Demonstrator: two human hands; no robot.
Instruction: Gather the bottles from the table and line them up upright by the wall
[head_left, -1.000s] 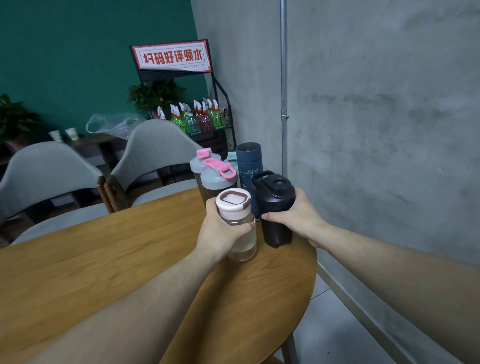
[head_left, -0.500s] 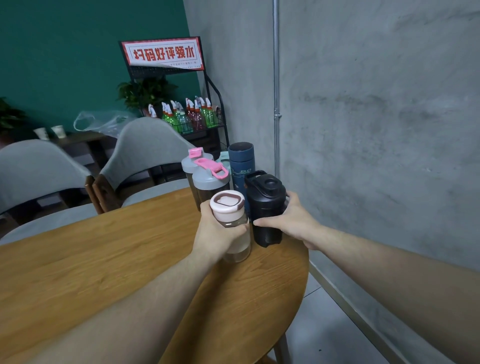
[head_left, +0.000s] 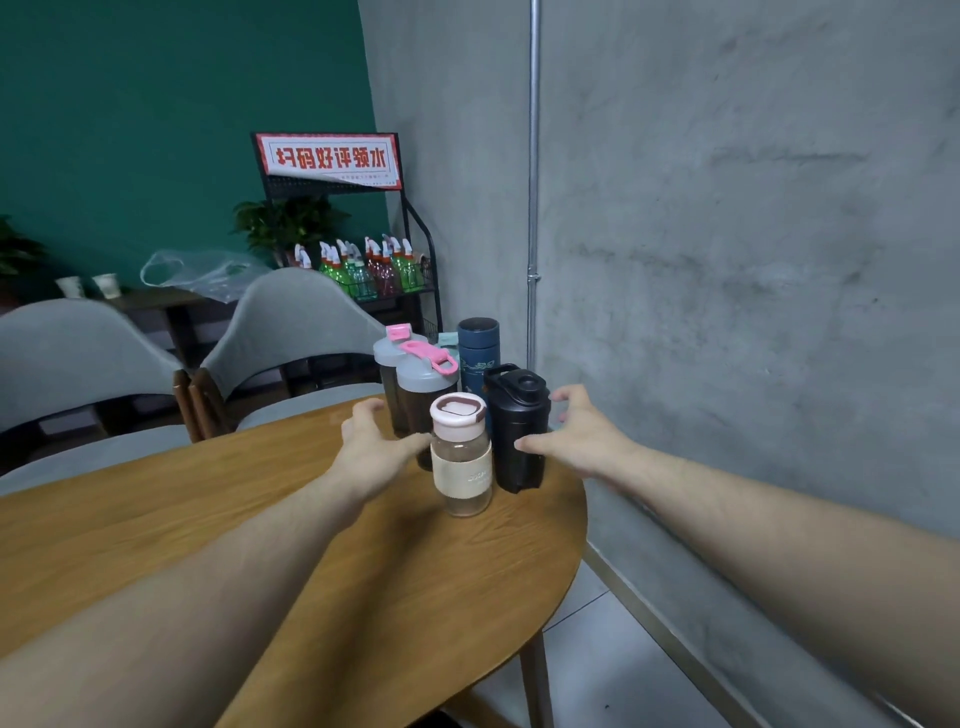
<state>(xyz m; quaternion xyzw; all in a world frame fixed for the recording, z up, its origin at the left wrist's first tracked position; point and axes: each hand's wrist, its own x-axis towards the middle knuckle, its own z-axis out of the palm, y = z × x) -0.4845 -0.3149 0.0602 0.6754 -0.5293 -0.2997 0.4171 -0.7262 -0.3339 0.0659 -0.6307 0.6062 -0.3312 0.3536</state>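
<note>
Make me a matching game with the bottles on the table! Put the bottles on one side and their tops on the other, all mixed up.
Bottles:
1. clear bottle
2. black bottle
3. dark blue flask
4. grey shaker

Tops:
A. pink strap lying across the lid
B. black lid with a carry loop
C. pale pink cap with a brown ring
D. plain round dark cap

Pairs: 1-C, 2-B, 3-D, 4-A

All four stand upright on the wooden table, and both hands are open beside them.
</note>
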